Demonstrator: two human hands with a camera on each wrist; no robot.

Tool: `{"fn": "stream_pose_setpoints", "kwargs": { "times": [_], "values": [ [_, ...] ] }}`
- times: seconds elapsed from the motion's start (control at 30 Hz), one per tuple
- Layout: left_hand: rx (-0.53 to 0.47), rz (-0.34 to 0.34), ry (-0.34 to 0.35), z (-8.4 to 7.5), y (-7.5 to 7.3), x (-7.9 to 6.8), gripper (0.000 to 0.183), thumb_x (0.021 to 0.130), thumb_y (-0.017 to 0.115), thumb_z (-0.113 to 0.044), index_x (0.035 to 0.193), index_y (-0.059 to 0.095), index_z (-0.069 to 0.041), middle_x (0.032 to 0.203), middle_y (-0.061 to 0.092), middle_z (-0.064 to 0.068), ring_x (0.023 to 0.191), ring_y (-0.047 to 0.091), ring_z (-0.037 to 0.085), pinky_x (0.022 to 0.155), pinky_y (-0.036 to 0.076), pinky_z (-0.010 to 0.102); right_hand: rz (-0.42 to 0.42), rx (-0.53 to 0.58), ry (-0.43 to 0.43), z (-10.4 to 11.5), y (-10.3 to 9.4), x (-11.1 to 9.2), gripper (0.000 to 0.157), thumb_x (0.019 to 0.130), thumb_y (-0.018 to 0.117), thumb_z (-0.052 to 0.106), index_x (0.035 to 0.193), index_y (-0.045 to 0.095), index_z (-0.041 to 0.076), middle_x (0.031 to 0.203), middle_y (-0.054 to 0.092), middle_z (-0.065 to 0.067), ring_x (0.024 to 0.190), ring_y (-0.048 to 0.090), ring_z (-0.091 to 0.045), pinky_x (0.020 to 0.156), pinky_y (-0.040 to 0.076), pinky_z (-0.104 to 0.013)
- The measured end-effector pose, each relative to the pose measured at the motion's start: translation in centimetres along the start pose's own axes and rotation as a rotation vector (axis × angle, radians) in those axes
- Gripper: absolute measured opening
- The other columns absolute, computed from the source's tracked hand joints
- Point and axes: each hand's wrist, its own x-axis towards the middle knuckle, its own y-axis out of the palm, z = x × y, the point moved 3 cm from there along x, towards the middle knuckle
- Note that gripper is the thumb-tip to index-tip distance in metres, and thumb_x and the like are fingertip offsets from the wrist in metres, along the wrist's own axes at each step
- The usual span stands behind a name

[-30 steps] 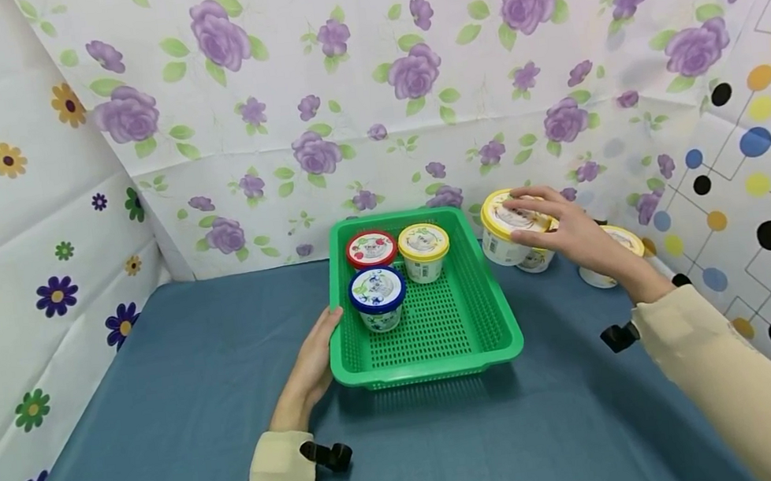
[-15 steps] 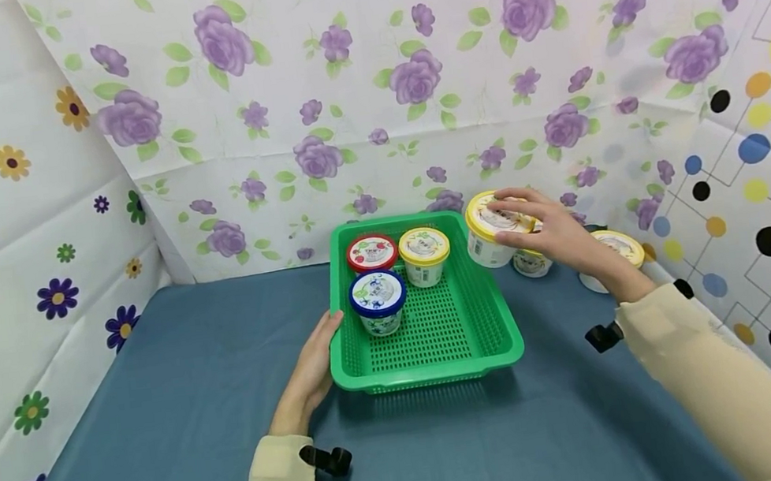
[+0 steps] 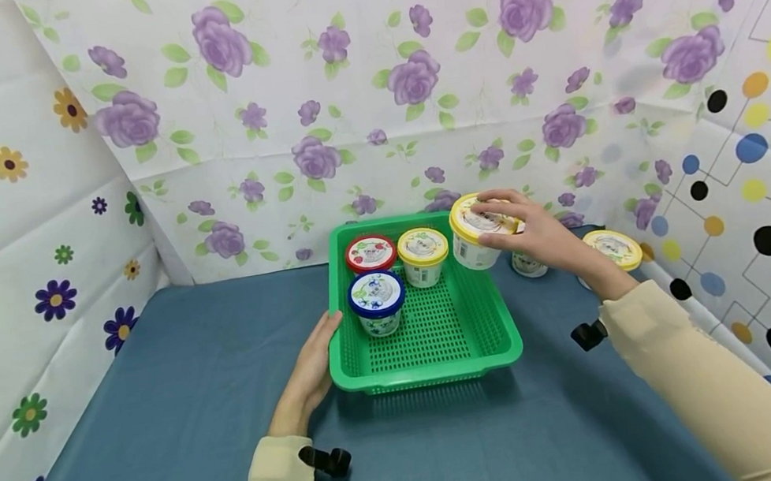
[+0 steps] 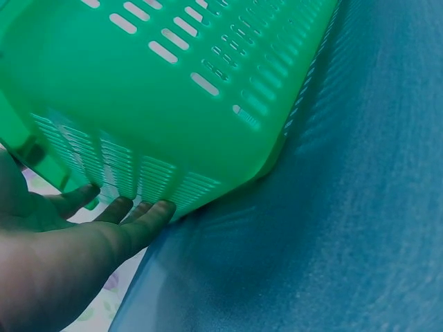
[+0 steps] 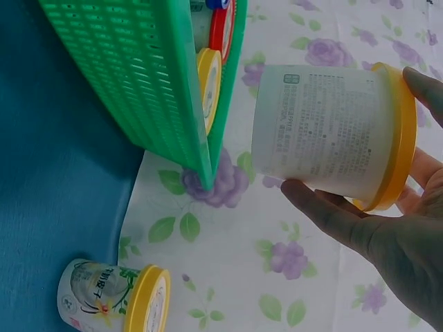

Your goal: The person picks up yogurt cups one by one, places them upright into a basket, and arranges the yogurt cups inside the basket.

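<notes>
A yellow-lidded white tub (image 3: 476, 250) is held up by my right hand (image 3: 531, 236), over the right back rim of the green basket (image 3: 436, 373). In the right wrist view, thumb and fingers grip this tub (image 5: 322, 128) around its lid and side, clear of the basket. My left hand (image 3: 308, 364) holds the basket by its left rim; in the left wrist view its fingers (image 4: 149, 223) lie against the slotted outer wall. Inside the basket stand a red-lidded tub (image 3: 369, 252), a yellow-lidded tub (image 3: 423, 256) and a blue-lidded tub (image 3: 377, 302), all upright.
Right of the basket, another tub (image 3: 528, 264) stands partly hidden behind my right hand. A further yellow-lidded tub (image 3: 613, 248) is beyond my right wrist. Patterned sheets (image 3: 369, 99) wall in the blue-covered table (image 3: 233, 408) at back and sides.
My right hand has carried the yellow-lidded tub left, from beside the basket to over its right back rim. The left hand and the basket have stayed in place.
</notes>
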Motion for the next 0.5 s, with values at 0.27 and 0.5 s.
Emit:
{"fn": "stream_pose_setpoints", "kwargs": {
  "times": [0.27, 0.5],
  "values": [
    [-0.006, -0.001, 0.001, 0.0, 0.0, 0.0, 0.068, 0.112, 0.042, -0.051, 0.168, 0.017, -0.022, 0.161, 0.039, 0.014, 0.144, 0.042, 0.038, 0.114, 0.037, 0.053, 0.017, -0.026, -0.024, 0.7, 0.7, 0.5, 0.055, 0.101, 0.072, 0.026, 0.152, 0.056, 0.016, 0.164, 0.036, -0.005, 0.149, 0.034, -0.033, 0.103, 0.044, -0.06],
    [-0.003, 0.002, -0.005, -0.1, -0.1, -0.1, 0.068, 0.112, 0.041, -0.051, 0.168, 0.017, -0.022, 0.159, 0.041, 0.015, 0.142, 0.044, 0.039, 0.113, 0.039, 0.053, 0.042, 0.036, -0.021, 1.2, 1.6, 0.9, 0.054, 0.101, 0.073, 0.024, 0.151, 0.057, 0.014, 0.162, 0.037, -0.004, 0.15, 0.031, -0.03, 0.105, 0.042, -0.058]
  ]
}}
